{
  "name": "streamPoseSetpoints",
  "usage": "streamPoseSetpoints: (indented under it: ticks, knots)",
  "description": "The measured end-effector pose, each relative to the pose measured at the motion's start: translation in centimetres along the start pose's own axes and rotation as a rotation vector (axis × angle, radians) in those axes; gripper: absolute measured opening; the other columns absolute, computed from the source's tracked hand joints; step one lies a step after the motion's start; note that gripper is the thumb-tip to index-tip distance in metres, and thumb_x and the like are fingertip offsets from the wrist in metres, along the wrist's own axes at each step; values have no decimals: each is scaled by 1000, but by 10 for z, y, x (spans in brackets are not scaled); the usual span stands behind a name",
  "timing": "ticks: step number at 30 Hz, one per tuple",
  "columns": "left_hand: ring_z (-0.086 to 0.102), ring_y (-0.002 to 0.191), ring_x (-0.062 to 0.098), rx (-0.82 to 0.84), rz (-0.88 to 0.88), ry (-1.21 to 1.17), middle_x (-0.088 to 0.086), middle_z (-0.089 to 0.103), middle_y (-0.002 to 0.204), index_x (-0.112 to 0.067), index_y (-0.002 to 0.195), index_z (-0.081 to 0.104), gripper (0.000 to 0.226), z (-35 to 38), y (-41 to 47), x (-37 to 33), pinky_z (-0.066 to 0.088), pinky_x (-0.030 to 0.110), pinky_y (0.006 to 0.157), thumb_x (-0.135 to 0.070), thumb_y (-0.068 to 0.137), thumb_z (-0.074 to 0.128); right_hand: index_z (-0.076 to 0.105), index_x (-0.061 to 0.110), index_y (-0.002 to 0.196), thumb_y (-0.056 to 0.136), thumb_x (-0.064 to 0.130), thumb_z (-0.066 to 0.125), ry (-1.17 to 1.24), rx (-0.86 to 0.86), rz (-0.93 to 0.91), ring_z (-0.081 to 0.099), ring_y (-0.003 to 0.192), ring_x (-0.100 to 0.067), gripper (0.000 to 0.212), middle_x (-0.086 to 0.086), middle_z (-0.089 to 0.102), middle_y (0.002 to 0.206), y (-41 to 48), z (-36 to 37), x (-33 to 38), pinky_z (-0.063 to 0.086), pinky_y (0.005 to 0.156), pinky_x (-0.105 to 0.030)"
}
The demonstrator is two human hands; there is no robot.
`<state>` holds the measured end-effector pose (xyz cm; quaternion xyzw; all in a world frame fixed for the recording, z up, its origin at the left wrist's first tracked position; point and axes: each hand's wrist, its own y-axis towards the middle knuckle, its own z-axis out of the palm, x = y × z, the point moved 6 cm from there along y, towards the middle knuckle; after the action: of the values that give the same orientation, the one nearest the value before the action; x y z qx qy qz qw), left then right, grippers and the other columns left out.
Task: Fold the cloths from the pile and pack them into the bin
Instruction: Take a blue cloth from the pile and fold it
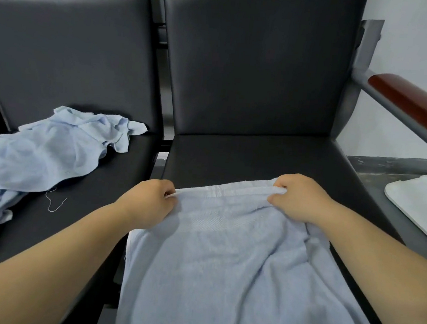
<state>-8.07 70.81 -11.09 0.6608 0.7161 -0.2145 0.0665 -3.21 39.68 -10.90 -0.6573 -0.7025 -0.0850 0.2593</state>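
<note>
A light blue cloth point(228, 271) lies spread over the front of the right black seat point(254, 155) and hangs toward me. My left hand point(149, 202) pinches its far left corner. My right hand point(302, 198) grips the bunched far edge near the right corner. A crumpled pile of light blue cloths point(40, 157) lies on the left seat point(78, 225), apart from both hands. A white bin edge point(420, 205) shows at the far right.
Two black padded chair backs point(254, 67) rise behind the seats. A grey armrest with a reddish-brown top point(414, 102) runs along the right side. A loose thread point(55, 202) lies on the left seat near the pile.
</note>
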Motion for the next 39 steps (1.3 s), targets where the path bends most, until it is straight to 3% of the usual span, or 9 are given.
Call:
streamPoseSetpoints:
  ticks: [4, 7, 12, 16, 21, 27, 32, 39]
  knots:
    - [48, 56, 15, 180, -36, -13, -5, 53, 56, -14, 63, 49, 28, 3, -6, 0, 41, 26, 56, -17, 91, 52, 48, 16, 71, 84, 26, 72, -44, 266, 77, 40, 65, -18, 29, -3, 44, 71, -11, 6, -1, 34, 59, -34]
    - [45, 50, 12, 254, -67, -15, -6, 50, 50, -16, 59, 51, 30, 3, -14, 5, 39, 22, 51, -16, 89, 52, 55, 16, 76, 84, 28, 74, -50, 366, 106, 42, 69, -21, 24, -5, 47, 76, -25, 11, -1, 35, 62, -35]
    - [52, 59, 14, 163, -31, -24, -6, 58, 60, -18, 60, 56, 33, -2, -18, 8, 44, 26, 60, -25, 92, 60, 68, 2, 92, 87, 22, 71, 131, 252, 157, 54, 78, -24, 21, -10, 63, 88, -30, 2, -5, 45, 68, -38]
    - [65, 74, 17, 84, 4, -21, -4, 71, 76, -21, 79, 68, 14, -5, -19, 8, 54, 33, 71, -27, 92, 64, 73, 14, 85, 88, 20, 74, 198, 68, 144, 64, 88, -22, 7, -6, 70, 98, -28, -13, -6, 51, 72, -33]
    - [68, 74, 17, 46, -29, -22, -6, 74, 74, -21, 75, 69, 15, -7, -14, 11, 59, 37, 76, -25, 89, 66, 73, 20, 84, 88, 23, 76, 225, -65, 87, 65, 87, -17, 6, 3, 70, 92, -20, -18, -7, 51, 69, -29]
    - [64, 63, 13, 58, -70, -3, -7, 72, 67, -20, 74, 70, 6, -9, -11, 18, 54, 28, 63, -21, 80, 71, 72, 26, 86, 92, 16, 64, 36, -66, 62, 64, 85, -13, 14, 8, 69, 94, -7, -9, -14, 51, 66, -28]
    - [67, 76, 18, 60, -130, 7, -1, 72, 77, -21, 72, 70, 10, -12, -10, 27, 54, 30, 64, -27, 76, 76, 70, 26, 90, 93, 15, 63, -28, -63, 81, 64, 87, -15, 14, 6, 68, 96, 1, -8, -17, 54, 71, -30]
    - [64, 75, 15, 91, -151, -52, -1, 72, 82, -21, 81, 68, 13, -8, -8, 33, 49, 26, 62, -30, 79, 77, 68, 26, 94, 92, 19, 67, -46, -65, 98, 62, 87, -15, 7, 6, 66, 97, 3, -7, -15, 53, 71, -30]
